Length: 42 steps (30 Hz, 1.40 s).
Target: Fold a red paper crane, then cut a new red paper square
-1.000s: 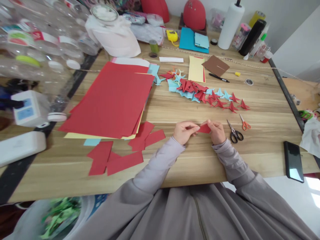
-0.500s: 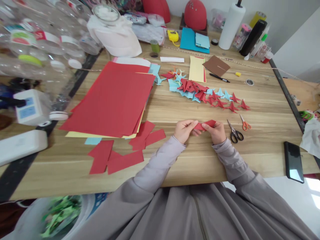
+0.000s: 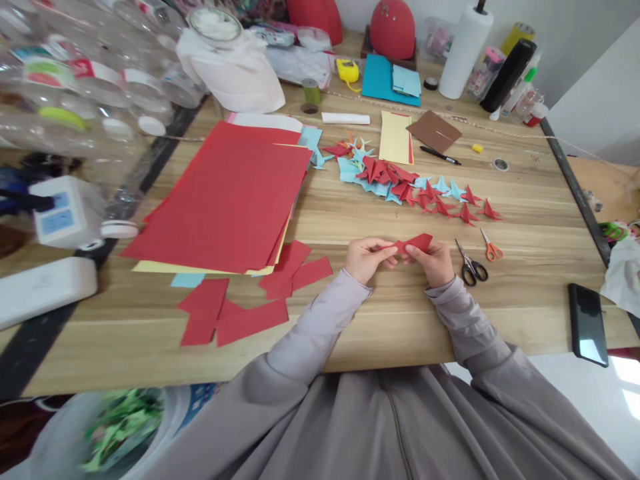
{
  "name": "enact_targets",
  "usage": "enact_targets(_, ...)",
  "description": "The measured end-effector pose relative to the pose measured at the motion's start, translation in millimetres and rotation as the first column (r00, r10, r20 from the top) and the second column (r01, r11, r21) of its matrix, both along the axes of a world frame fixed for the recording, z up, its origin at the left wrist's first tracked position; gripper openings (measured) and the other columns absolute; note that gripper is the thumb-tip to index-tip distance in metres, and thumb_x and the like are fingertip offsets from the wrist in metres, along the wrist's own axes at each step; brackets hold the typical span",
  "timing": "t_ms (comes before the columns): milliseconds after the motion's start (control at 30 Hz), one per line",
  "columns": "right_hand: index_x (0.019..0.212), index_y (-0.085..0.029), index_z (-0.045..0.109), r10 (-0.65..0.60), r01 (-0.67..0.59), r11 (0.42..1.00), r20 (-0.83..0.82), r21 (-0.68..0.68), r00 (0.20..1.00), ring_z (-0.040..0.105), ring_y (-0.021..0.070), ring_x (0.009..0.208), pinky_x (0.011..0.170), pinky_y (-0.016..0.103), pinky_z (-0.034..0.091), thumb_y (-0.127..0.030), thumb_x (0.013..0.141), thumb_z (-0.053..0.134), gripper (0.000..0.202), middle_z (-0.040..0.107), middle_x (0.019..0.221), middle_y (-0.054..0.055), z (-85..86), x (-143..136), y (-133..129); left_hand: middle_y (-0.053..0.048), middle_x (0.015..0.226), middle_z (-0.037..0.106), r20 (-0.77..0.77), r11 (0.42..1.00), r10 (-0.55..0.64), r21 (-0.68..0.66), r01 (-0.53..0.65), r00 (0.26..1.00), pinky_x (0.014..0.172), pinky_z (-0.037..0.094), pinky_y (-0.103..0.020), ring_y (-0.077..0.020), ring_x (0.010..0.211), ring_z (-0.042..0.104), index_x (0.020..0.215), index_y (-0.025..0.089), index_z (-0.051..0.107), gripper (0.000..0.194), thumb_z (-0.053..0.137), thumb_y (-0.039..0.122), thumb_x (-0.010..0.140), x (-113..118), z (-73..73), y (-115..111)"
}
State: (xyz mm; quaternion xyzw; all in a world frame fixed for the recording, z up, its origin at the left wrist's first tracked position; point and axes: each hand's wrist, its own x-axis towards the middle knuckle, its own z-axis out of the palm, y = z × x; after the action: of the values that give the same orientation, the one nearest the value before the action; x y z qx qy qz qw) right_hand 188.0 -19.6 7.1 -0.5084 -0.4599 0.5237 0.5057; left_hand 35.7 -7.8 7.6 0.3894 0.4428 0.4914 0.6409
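Note:
A small folded piece of red paper [image 3: 419, 242] is held between both hands over the front middle of the table. My left hand [image 3: 367, 259] pinches its left end between thumb and fingers. At its middle and right, my right hand [image 3: 435, 261] grips it, thumb on top, with a pointed flap sticking up behind. Beyond the hands lies a row of red folded paper stars [image 3: 441, 207] with light blue folded pieces [image 3: 373, 187] among them. Loose red paper strips [image 3: 253, 322] are spread to the left of my left hand.
Black-handled scissors [image 3: 470, 270] and small orange scissors [image 3: 491, 250] lie right of my right hand. A stack of red sheets [image 3: 225, 200] covers the left side. A phone [image 3: 587, 323] rests near the right edge; a black pen [image 3: 440, 156] lies farther back.
The red paper has turned a little between my fingers, and more of its right flap now shows, tilted upward. Both hands keep their grip in nearly the same place.

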Motion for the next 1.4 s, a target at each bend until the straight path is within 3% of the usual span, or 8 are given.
enact_targets(267,0.075,-0.018,0.071,0.02,-0.023,0.998,-0.066,-0.052,0.998,0.063,0.0141,0.047,0.052,0.029,0.056,-0.049,0.061,0.075,0.034,0.071,0.063,0.002,0.2,4,2,-0.004,0.055,0.066,0.036,0.998,0.042,-0.048,-0.04,0.998,0.047,0.052,-0.029,-0.0158,0.047,0.062,0.072,0.011,0.068,0.037,0.081,0.037,0.049,-3,-1.3,4)
enact_targets(467,0.073,-0.017,0.069,0.016,-0.019,0.998,-0.058,-0.06,0.998,0.06,0.0124,0.042,0.043,0.024,0.052,-0.05,0.061,0.075,0.036,0.069,0.057,0.001,2.4,4,1,-0.004,0.055,0.066,0.065,0.997,0.052,-0.068,-0.047,0.997,0.047,0.052,-0.028,-0.0166,0.047,0.063,0.072,0.011,0.068,0.037,0.081,0.037,0.049,-3,-1.5,5)
enact_targets(633,0.066,-0.016,0.065,-0.083,0.082,0.994,-0.005,-0.071,0.997,0.054,0.0108,0.035,0.036,0.023,0.044,-0.052,0.062,0.073,0.037,0.065,0.05,0.001,4.8,6,2,-0.005,0.061,0.068,0.112,0.993,0.095,-0.08,-0.087,0.989,0.046,0.052,-0.027,-0.0152,0.047,0.063,0.072,0.011,0.068,0.036,0.081,0.037,0.049,-4,-1.0,7)
enact_targets(767,0.073,-0.017,0.066,-0.191,0.189,0.981,-0.06,-0.031,0.98,0.052,0.0092,0.037,0.038,0.022,0.041,-0.053,0.065,0.07,0.037,0.062,0.051,-0.001,1.9,10,5,-0.003,0.057,0.066,0.095,0.989,0.134,-0.071,-0.127,0.986,0.046,0.053,-0.027,-0.0155,0.048,0.063,0.07,0.011,0.068,0.036,0.082,0.037,0.049,-6,0.9,8)
enact_targets(900,0.077,-0.018,0.066,-0.146,0.146,0.989,-0.109,-0.008,0.983,0.052,0.0087,0.045,0.045,0.023,0.041,-0.053,0.062,0.071,0.039,0.059,0.054,-0.004,-3.1,11,6,-0.002,0.052,0.064,0.088,0.994,0.105,-0.004,-0.106,0.991,0.046,0.053,-0.027,-0.0154,0.047,0.062,0.069,0.012,0.069,0.031,0.082,0.034,0.05,-5,1.8,6)
enact_targets(1000,0.073,-0.018,0.067,-0.099,0.1,0.992,-0.017,0.07,0.995,0.047,0.0071,0.047,0.047,0.022,0.038,-0.044,0.06,0.077,0.03,0.058,0.058,-0.004,-3.8,10,6,-0.004,0.056,0.067,0.058,0.997,0.061,0.037,-0.063,0.996,0.047,0.053,-0.028,-0.0157,0.05,0.063,0.07,0.012,0.071,0.03,0.081,0.033,0.051,-3,1.4,4)
enact_targets(1167,0.073,-0.022,0.07,-0.133,0.106,0.963,0.094,0.247,0.987,0.056,0.0131,0.072,0.066,0.028,0.046,-0.033,0.058,0.08,0.021,0.061,0.076,0.0,-2.7,12,6,-0.007,0.073,0.071,0.01,0.987,-0.039,0.154,0.037,0.999,0.048,0.054,-0.028,-0.016,0.057,0.065,0.072,0.014,0.072,0.024,0.078,0.032,0.058,-2,-0.9,0)
enact_targets(1400,0.07,-0.026,0.073,0.029,-0.034,0.958,0.023,0.284,0.999,0.057,0.014,0.074,0.072,0.031,0.046,-0.027,0.063,0.078,0.009,0.063,0.076,0.0,-0.3,8,2,-0.007,0.082,0.071,-0.162,0.891,-0.025,0.444,0.096,0.986,0.077,0.054,-0.031,-0.0167,0.079,0.066,0.076,0.017,0.073,0.013,0.075,0.023,0.064,-2,-0.7,0)
